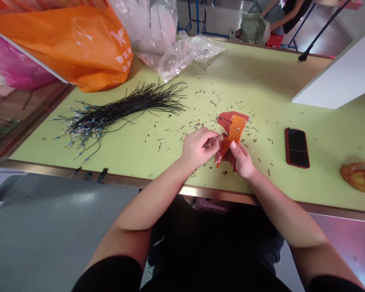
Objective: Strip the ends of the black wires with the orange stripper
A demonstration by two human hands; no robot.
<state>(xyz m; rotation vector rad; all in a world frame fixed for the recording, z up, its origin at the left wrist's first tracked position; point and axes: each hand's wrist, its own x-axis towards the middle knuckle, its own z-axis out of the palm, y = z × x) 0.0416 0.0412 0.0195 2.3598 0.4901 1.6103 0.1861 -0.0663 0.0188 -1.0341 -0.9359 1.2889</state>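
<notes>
My right hand is closed round the handles of an orange and red wire stripper, its head pointing away from me over the table. Just left of the tool, my left hand pinches a thin dark wire, whose end lies close to the stripper's jaws. Most of that wire is hidden by my fingers. Further left lies a long bundle of black wires, with small blue and silvery tips at its near left end. Short black offcuts are scattered around both hands.
An orange bag and clear plastic bags occupy the back left of the green table. To the right are a phone, a jar-like container and a white panel. Another person sits beyond the table.
</notes>
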